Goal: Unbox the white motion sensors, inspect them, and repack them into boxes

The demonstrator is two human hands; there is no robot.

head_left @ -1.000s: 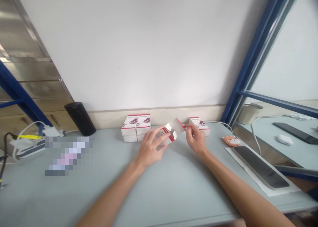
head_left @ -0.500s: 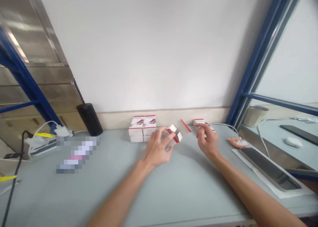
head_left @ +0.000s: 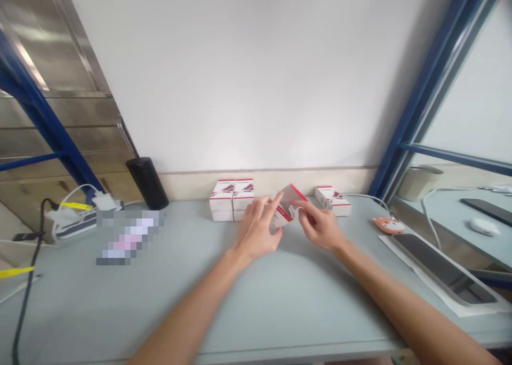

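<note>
My left hand (head_left: 257,230) grips a small white and red carton (head_left: 286,204) above the grey table (head_left: 256,306), its fingers wrapped round the carton's left side. My right hand (head_left: 319,226) pinches the carton's open end flap from the right. Behind my left hand a stack of matching red and white boxes (head_left: 232,199) stands against the wall. Two more such boxes (head_left: 334,200) lie behind my right hand.
A black cylinder (head_left: 147,183) stands at the back left, beside a power strip with cables (head_left: 70,219). A phone on white paper (head_left: 442,268) and a small orange fox-shaped object (head_left: 389,225) lie to the right. Blue shelf posts (head_left: 420,96) frame both sides.
My right hand, which had let go of the flap and drawn away to the right, has come back to the carton and pinches its flap. The carton is now tilted more upright.
</note>
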